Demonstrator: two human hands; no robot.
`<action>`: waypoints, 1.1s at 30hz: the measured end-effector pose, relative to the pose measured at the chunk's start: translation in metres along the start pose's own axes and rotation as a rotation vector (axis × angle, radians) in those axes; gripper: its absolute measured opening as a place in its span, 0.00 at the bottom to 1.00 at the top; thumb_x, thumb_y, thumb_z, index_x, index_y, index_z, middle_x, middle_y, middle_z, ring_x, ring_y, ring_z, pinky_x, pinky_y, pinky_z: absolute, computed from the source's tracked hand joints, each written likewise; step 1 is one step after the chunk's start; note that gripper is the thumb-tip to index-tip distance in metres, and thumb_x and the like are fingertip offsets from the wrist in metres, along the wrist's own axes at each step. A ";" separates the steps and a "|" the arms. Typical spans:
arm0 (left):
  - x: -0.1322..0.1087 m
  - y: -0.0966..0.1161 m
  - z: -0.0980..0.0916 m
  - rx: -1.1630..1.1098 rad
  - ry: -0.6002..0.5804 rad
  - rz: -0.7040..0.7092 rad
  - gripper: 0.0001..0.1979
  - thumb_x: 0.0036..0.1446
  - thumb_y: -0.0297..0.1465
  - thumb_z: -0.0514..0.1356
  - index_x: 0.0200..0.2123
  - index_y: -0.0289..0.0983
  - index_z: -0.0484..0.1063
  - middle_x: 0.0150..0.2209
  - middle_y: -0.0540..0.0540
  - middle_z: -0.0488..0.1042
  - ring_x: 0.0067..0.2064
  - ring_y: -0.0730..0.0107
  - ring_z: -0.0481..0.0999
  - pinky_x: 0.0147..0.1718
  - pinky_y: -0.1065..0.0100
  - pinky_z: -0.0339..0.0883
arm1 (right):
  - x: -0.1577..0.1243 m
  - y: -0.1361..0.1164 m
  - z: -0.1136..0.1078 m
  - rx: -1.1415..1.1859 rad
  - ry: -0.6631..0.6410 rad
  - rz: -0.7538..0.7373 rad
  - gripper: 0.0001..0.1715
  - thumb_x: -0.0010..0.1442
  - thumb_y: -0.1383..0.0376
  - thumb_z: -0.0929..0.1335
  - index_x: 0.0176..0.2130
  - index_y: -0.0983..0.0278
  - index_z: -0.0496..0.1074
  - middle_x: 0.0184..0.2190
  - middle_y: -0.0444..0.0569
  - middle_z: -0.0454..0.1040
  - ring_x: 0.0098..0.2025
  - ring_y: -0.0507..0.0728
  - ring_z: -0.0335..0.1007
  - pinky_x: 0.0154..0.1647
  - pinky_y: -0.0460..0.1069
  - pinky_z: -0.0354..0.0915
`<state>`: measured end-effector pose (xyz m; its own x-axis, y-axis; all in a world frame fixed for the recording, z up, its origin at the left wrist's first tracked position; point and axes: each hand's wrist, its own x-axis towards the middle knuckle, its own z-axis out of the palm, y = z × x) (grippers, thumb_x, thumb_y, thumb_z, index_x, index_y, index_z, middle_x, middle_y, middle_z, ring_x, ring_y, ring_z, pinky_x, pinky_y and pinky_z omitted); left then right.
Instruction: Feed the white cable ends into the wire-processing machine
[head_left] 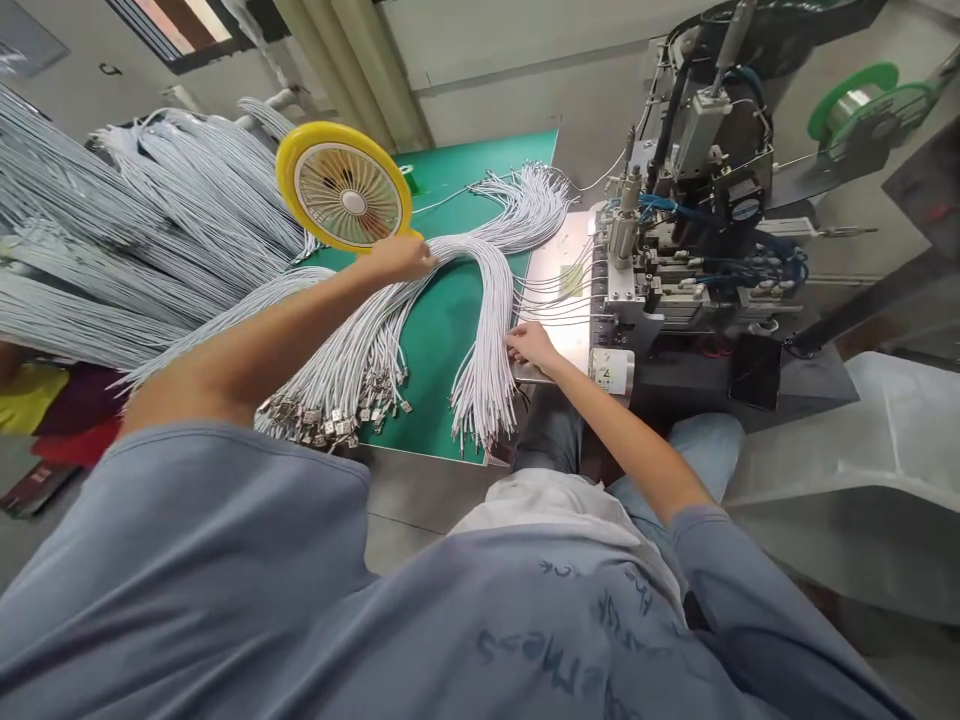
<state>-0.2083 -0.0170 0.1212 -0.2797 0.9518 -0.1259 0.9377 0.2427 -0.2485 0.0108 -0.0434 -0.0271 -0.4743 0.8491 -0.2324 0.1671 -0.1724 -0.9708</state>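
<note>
My left hand [405,258] reaches across the green table with its fingers curled in. It is right below the yellow fan [343,187], over a long bundle of white wires [442,247]; what its fingers close on is hidden. Near the table's right edge, my right hand [531,345] has its fingertips together at the side of the curved bundle of white wires [491,320], pinching wires there. Bare wire ends of that bundle point towards me. Left of it, more white wires end in small metal connectors [330,420].
On the right stands a machine [622,240] with cylinders and blue hoses; several thin wires run from it across a lit plate [551,250]. A green spool [855,100] is mounted behind it. Large hanks of white wires [187,190] hang at left. Green tabletop [431,390] shows between bundles.
</note>
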 end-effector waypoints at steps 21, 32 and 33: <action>-0.087 0.087 0.102 -0.409 -0.259 0.144 0.28 0.59 0.47 0.42 0.47 0.27 0.59 0.35 0.35 0.74 0.36 0.52 0.74 0.30 0.64 0.62 | -0.015 0.016 0.009 -0.233 -0.020 -0.030 0.02 0.45 0.68 0.65 0.22 0.63 0.65 0.16 0.42 0.67 0.22 0.52 0.67 0.25 0.46 0.62; -0.088 0.139 0.030 -0.397 0.288 0.894 0.18 0.62 0.38 0.48 0.46 0.32 0.67 0.47 0.36 0.70 0.50 0.58 0.69 0.45 0.61 0.62 | -0.084 -0.003 -0.067 -0.355 0.145 -0.151 0.12 0.54 0.64 0.62 0.35 0.65 0.73 0.23 0.44 0.72 0.27 0.52 0.65 0.27 0.46 0.58; -0.082 0.157 0.029 -0.459 0.272 1.077 0.18 0.62 0.37 0.49 0.47 0.32 0.67 0.48 0.37 0.70 0.50 0.59 0.69 0.46 0.62 0.62 | -0.089 -0.006 -0.080 -0.374 0.187 -0.149 0.10 0.52 0.66 0.63 0.32 0.66 0.73 0.25 0.45 0.73 0.28 0.53 0.66 0.28 0.46 0.58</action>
<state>-0.0444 -0.0630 0.0648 0.6933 0.7023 0.1616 0.6650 -0.7099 0.2320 0.1209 -0.0779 0.0038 -0.3580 0.9327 -0.0438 0.4264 0.1216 -0.8963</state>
